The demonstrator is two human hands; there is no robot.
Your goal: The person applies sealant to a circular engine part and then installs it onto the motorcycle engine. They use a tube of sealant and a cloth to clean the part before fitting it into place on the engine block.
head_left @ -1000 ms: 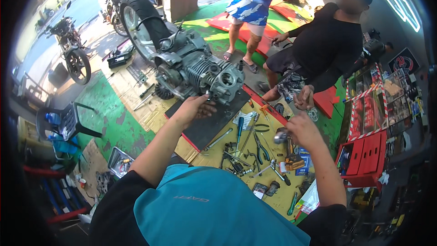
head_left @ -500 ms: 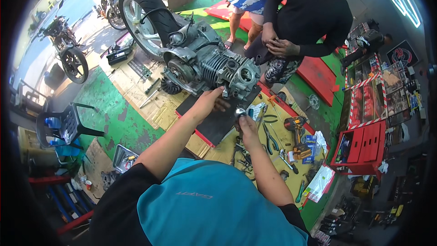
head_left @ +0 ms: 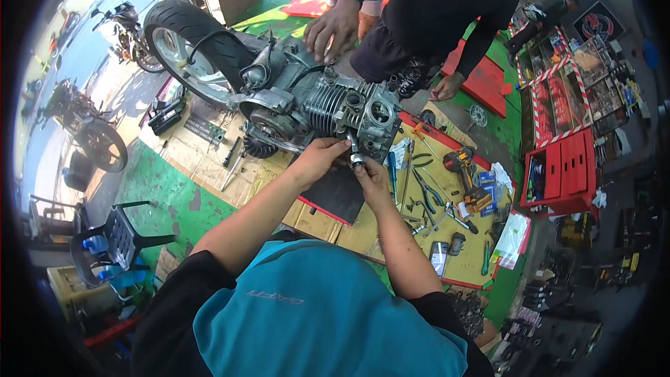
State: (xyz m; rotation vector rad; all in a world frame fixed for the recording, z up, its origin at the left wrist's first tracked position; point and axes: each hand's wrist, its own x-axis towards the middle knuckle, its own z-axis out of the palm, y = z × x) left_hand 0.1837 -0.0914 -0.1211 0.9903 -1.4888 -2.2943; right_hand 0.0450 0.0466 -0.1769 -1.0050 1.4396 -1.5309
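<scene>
Both hands meet at frame centre, the left hand (head_left: 317, 160) and right hand (head_left: 370, 176) pinching a small metal part (head_left: 357, 161) against the engine (head_left: 328, 108), likely light, rigid and oily-slick, best held by fingertips at its edges.

One engine block (head_left: 328, 108) with one rear tyre (head_left: 188, 38) attached; two of the person's own hands, left hand (head_left: 317, 160) and right hand (head_left: 370, 178); two hands of one co-worker (head_left: 419, 14); one cordless drill (head_left: 464, 167); one red tool chest (head_left: 565, 174); one black plastic chair (head_left: 115, 241); two parked motorbikes, one near (head_left: 91, 132) and one farther (head_left: 132, 35); several loose hand tools on one yellow mat (head_left: 426, 237), too jumbled to count.
</scene>
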